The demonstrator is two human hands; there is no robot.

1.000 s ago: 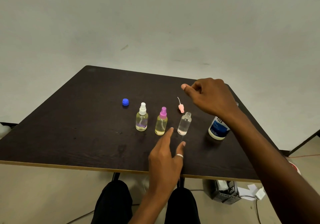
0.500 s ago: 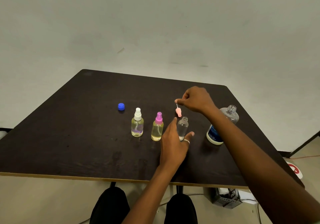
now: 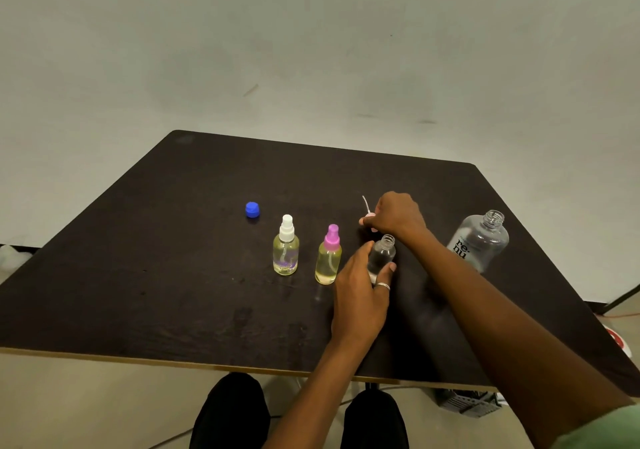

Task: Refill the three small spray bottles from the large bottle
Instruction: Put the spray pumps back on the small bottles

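Three small spray bottles stand in a row on the dark table [image 3: 173, 275]. The white-capped bottle [image 3: 286, 246] and the pink-capped bottle [image 3: 329, 256] hold yellowish liquid. The third small bottle [image 3: 381, 256] is uncapped and clear, and my left hand [image 3: 360, 296] wraps around its body. My right hand [image 3: 396, 214] sits just behind it, closed on the light pink spray cap [image 3: 369, 212], whose thin tube sticks up and back. The large clear bottle [image 3: 479, 240], open at the top, stands to the right behind my right forearm.
A blue screw cap [image 3: 252, 209] lies on the table behind the white-capped bottle. My knees show below the near table edge. A dark box [image 3: 464, 403] and a red and white object [image 3: 620, 341] sit on the floor at the right.
My left hand moved forward and closed around the uncapped small bottle. My right hand came down from above the table onto the light pink spray cap and gripped it.
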